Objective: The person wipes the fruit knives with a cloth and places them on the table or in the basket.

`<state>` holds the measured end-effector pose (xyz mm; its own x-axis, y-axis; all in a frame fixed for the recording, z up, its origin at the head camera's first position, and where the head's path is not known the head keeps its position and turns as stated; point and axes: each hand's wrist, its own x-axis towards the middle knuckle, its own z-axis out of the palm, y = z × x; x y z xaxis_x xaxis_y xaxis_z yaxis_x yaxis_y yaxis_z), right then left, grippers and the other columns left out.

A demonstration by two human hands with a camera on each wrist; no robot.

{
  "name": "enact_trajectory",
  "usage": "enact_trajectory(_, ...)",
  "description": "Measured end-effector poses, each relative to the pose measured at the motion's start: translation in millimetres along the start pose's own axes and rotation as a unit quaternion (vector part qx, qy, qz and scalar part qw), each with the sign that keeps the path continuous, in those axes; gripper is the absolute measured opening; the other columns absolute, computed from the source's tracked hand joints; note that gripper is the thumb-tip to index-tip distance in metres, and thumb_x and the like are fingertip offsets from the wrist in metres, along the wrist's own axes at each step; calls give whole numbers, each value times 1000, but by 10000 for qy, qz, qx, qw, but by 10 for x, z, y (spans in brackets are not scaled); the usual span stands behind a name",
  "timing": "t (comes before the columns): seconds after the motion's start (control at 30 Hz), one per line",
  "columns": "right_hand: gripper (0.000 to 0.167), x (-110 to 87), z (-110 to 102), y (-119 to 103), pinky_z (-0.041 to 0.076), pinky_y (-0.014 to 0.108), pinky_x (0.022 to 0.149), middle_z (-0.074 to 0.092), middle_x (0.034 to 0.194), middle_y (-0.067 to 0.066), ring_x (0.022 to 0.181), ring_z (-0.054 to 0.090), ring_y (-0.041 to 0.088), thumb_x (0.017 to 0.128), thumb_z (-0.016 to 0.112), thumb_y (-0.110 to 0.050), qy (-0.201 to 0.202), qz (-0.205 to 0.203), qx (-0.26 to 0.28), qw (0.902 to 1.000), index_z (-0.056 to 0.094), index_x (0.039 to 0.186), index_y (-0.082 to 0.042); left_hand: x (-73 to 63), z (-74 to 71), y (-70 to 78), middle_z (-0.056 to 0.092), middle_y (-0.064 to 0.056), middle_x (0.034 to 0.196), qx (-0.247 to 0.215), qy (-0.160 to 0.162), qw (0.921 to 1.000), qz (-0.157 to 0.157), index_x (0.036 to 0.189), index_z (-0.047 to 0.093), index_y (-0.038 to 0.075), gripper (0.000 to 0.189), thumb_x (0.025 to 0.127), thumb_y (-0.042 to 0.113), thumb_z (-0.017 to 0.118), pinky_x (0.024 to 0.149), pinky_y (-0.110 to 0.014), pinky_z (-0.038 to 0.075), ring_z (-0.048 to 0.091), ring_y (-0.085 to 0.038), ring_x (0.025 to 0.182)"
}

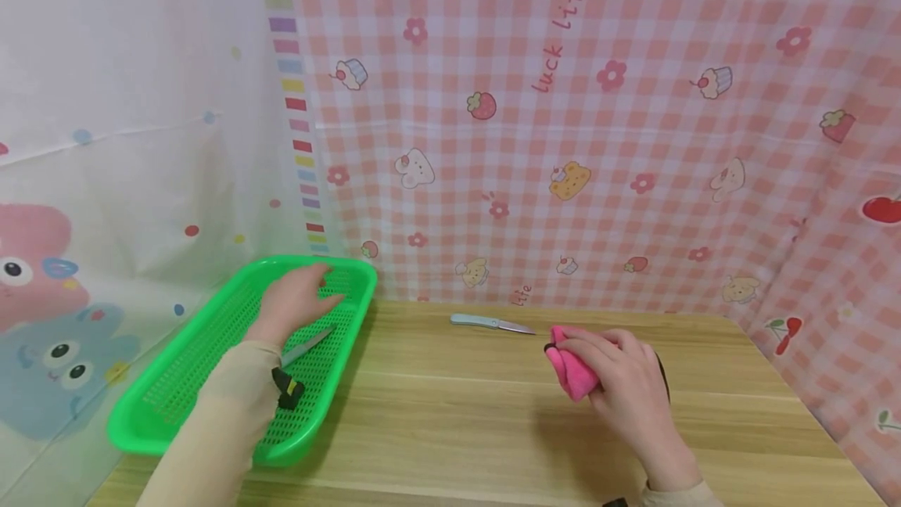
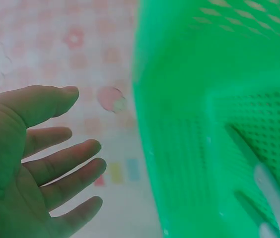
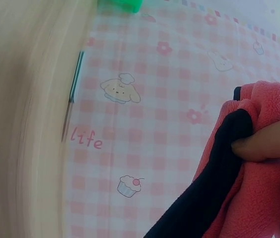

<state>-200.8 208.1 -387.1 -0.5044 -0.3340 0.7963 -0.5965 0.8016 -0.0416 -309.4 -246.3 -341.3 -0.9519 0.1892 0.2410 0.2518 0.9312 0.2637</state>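
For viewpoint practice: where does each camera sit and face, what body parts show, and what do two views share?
Head: on the head, facing forward and down over the table; left hand and right hand show.
Left wrist: on that wrist, facing green basket and backdrop; left hand shows.
Right wrist: on that wrist, facing pink cloth and backdrop; right hand partly shows.
Shared: head and right wrist show the knife on the table.

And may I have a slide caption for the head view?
Left hand over a green basket, right hand holding a pink cloth, knife lying on the table.
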Motion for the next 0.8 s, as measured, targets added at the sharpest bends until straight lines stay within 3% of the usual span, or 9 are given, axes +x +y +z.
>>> enact_trajectory(0.27, 44, -2, -19, 11, 40, 45, 69, 71, 116, -1, 94, 57, 26, 67, 80, 3, -23, 39, 42, 10000, 74, 103, -19, 37, -33, 395, 67, -18, 118, -207, 289, 9981, 496, 138, 52, 2, 59, 89, 29, 73, 82, -54, 52, 63, -35, 105)
enact_trajectory(0.47, 42, -16, -9, 22, 40, 46, 70, 71, 115, -1, 94, 57, 25, 68, 79, 4, -21, 84, 48, 10000, 74, 103, -19, 5, 13, 792, 68, -15, 116, -115, 178, 9970, 748, 135, 56, 2, 61, 86, 32, 76, 81, -51, 54, 65, -33, 102)
enact_trajectory(0.6, 42, -20, -7, 31, 40, 46, 70, 71, 116, -2, 94, 57, 25, 68, 79, 4, -22, 91, 39, 9999, 74, 103, -20, -24, 142, 1030, 66, -13, 121, -72, 48, 9960, 894, 135, 56, 4, 62, 85, 32, 77, 86, -49, 53, 64, -31, 107)
enact_trajectory(0.8, 42, -20, -8, 44, 39, 45, 69, 71, 116, -1, 94, 56, 25, 68, 79, 4, -5, 94, 26, 10000, 74, 103, -19, -6, 464, 1314, 65, -13, 124, -474, -60, 9902, 1310, 133, 58, 5, 59, 85, 33, 78, 92, -47, 51, 62, -31, 111)
